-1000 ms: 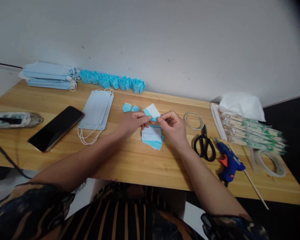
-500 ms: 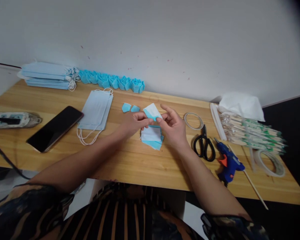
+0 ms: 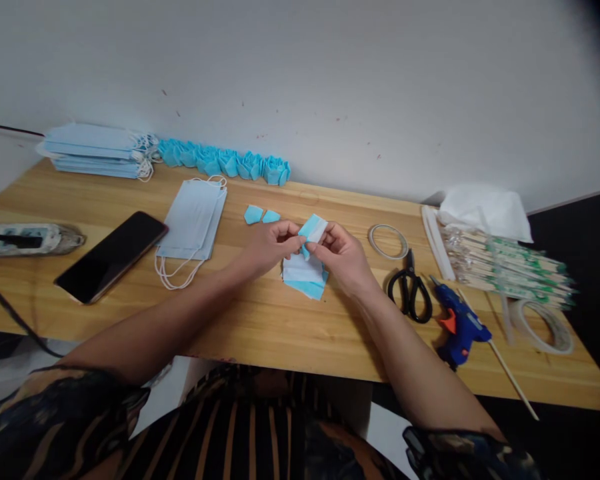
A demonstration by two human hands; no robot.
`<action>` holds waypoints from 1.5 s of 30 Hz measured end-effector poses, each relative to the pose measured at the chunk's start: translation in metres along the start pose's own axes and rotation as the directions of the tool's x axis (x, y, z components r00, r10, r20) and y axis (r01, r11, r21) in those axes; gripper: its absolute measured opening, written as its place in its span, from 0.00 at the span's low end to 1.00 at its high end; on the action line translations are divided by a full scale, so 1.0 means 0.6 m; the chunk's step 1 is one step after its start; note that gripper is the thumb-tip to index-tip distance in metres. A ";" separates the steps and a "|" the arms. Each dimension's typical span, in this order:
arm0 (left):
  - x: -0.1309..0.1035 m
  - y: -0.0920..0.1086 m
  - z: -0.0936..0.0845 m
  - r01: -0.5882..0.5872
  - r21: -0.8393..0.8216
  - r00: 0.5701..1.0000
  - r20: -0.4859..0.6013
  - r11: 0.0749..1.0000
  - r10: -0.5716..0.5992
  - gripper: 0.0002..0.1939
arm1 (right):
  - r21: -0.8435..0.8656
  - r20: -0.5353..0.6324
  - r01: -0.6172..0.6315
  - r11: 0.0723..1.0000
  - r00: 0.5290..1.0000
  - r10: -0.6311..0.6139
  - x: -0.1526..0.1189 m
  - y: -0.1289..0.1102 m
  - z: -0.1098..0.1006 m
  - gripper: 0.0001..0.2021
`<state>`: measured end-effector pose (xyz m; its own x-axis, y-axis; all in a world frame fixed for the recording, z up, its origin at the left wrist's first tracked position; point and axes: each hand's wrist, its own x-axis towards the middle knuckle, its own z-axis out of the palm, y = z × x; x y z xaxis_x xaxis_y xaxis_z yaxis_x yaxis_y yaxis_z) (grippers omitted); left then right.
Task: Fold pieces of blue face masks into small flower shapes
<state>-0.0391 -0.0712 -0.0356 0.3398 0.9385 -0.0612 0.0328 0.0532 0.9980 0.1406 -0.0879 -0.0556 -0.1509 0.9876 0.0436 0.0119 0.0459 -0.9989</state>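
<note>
Between them, my left hand [image 3: 275, 247] and my right hand [image 3: 344, 257] pinch a small blue-and-white piece of mask fabric [image 3: 314, 228], partly folded, with thumbs and fingertips closed on its lower part. Just below it on the table lie more cut blue-and-white fabric pieces [image 3: 305, 272], partly covered by my fingers. Beyond my left hand are two small folded blue petals [image 3: 253, 214], lying flat side by side. A row of blue fabric roses [image 3: 227, 163] stands along the wall.
Left are flat face masks [image 3: 190, 220], a phone [image 3: 113, 257] and a mask stack [image 3: 95, 150]. Right are a tape roll [image 3: 387, 241], black scissors [image 3: 409, 290], a blue glue gun [image 3: 460, 323], another tape roll [image 3: 545, 327] and wrapped wooden sticks [image 3: 510, 263].
The fabric piece has been folded over, so a blue flap now covers its left side. My right fingers, stretched out before, have curled in around it.
</note>
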 end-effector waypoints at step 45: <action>0.003 -0.003 -0.005 0.104 0.024 0.995 -0.012 0.994 -0.104 0.11 | -0.282 0.104 0.250 0.926 0.968 -0.230 -0.011 -0.011 -0.025 0.17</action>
<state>-0.0412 -0.0684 -0.0374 0.3228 0.9321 -0.1642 0.0909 0.1422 0.9857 0.1563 -0.0923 -0.0487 -0.2511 0.9296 0.2699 0.2516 0.3320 -0.9091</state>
